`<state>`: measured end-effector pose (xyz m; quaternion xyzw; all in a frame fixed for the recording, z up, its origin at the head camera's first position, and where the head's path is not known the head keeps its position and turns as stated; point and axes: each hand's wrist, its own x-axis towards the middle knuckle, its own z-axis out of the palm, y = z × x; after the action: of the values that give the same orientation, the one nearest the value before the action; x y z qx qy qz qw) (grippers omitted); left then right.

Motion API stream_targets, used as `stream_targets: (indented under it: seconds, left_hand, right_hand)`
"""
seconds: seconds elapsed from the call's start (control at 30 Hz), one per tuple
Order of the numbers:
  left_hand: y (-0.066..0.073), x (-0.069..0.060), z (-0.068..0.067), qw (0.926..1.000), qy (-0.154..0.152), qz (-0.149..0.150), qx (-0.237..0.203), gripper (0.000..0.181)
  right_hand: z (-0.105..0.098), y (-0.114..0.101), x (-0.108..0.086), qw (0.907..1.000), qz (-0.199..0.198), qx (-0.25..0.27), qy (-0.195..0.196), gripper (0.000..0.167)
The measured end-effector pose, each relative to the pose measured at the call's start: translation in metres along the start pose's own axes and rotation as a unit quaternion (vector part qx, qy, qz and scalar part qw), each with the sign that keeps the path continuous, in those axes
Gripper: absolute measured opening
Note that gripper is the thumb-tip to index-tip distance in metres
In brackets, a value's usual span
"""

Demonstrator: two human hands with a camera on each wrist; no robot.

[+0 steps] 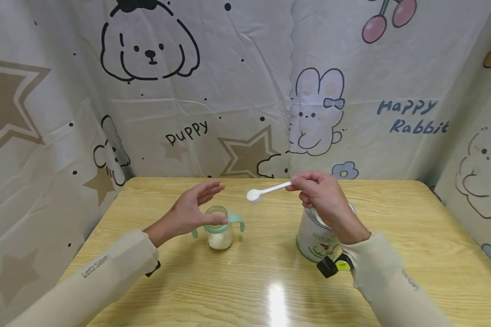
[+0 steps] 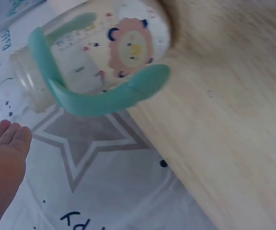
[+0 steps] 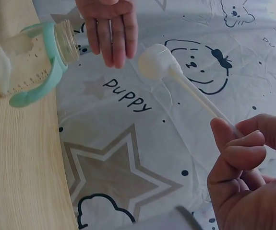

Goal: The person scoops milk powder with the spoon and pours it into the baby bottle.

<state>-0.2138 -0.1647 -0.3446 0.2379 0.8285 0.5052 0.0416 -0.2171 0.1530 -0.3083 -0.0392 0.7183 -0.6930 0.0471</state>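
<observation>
A white scoop (image 1: 253,195) heaped with pale powder is held level in the air by its long handle. My right hand (image 1: 321,195) pinches the handle's end between thumb and fingers, above the powder can (image 1: 311,234). Left of the scoop stands a clear baby bottle (image 2: 80,52) with mint-green handles (image 3: 54,72), uncapped, with pale powder at its bottom. Beside and above the bottle's mouth is my left hand (image 1: 194,204), its fingers straight and thumb spread. In the right wrist view those fingers (image 3: 118,40) are apart from the scoop.
The wooden table (image 1: 262,268) carries the bottle and the can. Behind it and at both sides hangs a pale printed cloth (image 1: 237,91) with cartoon animals and stars. My right forearm covers part of the can.
</observation>
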Motion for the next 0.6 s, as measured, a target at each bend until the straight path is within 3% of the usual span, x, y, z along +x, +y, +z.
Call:
stream_targets:
  seconds: [0.6]
  left_hand:
    - [-0.023, -0.012, 0.002, 0.9996, 0.006, -0.026, 0.003, 0.086]
  right_hand:
    - [0.04, 0.006, 0.005, 0.9999, 0.007, 0.008, -0.011, 0.015]
